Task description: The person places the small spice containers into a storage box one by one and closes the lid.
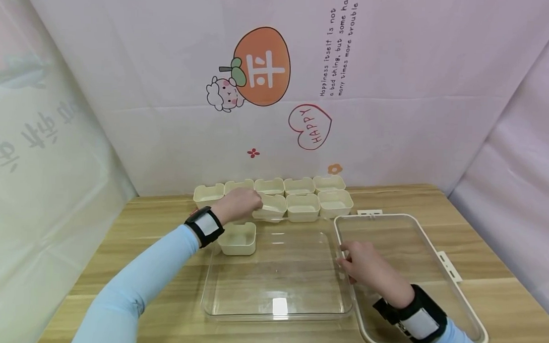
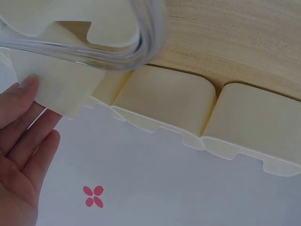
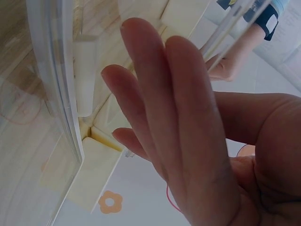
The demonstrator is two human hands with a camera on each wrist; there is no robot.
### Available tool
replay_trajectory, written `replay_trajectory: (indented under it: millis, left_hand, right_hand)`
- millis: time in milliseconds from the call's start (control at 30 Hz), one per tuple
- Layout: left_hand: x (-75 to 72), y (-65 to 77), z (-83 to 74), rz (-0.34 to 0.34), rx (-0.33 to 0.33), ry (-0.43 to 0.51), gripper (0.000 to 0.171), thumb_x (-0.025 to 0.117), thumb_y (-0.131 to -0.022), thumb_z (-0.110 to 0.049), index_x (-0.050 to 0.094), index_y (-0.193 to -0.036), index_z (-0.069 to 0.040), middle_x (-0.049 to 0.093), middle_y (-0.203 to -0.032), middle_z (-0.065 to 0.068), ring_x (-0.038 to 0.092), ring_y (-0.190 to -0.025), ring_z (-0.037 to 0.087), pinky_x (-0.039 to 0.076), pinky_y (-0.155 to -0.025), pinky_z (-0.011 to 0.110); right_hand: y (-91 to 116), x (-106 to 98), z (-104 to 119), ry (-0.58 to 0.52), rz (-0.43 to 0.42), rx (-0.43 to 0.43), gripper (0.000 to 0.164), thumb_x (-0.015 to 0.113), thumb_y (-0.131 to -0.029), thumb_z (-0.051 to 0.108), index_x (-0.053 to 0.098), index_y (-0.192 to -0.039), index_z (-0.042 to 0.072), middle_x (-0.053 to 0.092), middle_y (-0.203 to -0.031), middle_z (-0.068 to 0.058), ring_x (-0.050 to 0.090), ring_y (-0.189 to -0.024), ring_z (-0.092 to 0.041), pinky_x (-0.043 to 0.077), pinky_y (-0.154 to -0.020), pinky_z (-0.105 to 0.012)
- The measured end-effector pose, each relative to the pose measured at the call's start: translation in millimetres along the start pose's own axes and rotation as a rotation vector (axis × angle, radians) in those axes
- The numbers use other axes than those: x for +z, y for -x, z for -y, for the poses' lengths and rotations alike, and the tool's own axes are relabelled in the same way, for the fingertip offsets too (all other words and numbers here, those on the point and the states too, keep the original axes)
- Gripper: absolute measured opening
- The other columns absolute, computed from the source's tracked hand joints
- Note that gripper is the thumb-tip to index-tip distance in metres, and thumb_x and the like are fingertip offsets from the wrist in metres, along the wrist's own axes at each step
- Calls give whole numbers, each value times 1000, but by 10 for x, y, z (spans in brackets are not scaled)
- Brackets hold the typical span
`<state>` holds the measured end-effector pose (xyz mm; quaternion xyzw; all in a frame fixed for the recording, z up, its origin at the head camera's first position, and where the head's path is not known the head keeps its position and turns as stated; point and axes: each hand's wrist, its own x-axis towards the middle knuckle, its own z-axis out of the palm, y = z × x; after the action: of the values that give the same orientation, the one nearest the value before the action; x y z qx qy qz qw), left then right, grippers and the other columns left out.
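Head view: we find cream bins (image 1: 302,208) in two rows along the tabletop's (image 1: 430,194) back edge. Left hand (image 1: 237,205) pinches one front-row bin (image 1: 272,206) between thumb and fingers; we record this as the nearer hand, the held bin lying to the right of it, just behind the back edge of a clear tray (image 1: 280,277). Long axis: we cannot tell. Right hand (image 1: 364,263) is well apart, fingers loosely extended and gripping nothing, over the border between tray and white-framed lid (image 1: 417,247) toward the tabletop's right edge. Another bin (image 1: 237,248) sits in the tray's back left corner. Held bin: pale, matt, apparently empty, tilted against its neighbours in the left wrist view.
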<state>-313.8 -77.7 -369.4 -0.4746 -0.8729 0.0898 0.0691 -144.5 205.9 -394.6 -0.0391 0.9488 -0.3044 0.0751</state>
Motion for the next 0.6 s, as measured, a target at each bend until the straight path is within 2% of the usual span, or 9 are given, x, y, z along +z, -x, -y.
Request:
replay_trajectory:
  millis: [133,367,600]
  left_hand:
    - [-33,60,-26,-32,27,-36,21,57,-72,7,67,-72,-12,61,-70,-3,47,-57,7,41,-50,20]
    - [-80,161,-60,-118,48,-121,28,51,-69,10,65,-67,-14,58,-66,-4,48,-58,9,40,-48,21]
    - [-134,265,-119,-202,79,-186,25,55,-70,8,64,-67,-15,56,-66,-4,50,-60,9,43,-51,20]
  right_hand:
    - [-3,0,1,-14,2,2,38,59,-81,8,50,-114,-8,63,-68,-9,54,-44,-11,44,-42,-22]
    - [-4,13,-3,-27,5,5,36,59,-81,8,51,-113,-7,63,-66,-8,54,-44,-11,45,-42,-22]
    - [-3,10,3,-36,7,10,37,59,-81,7,50,-114,-8,63,-67,-9,55,-44,-11,45,-41,-22]
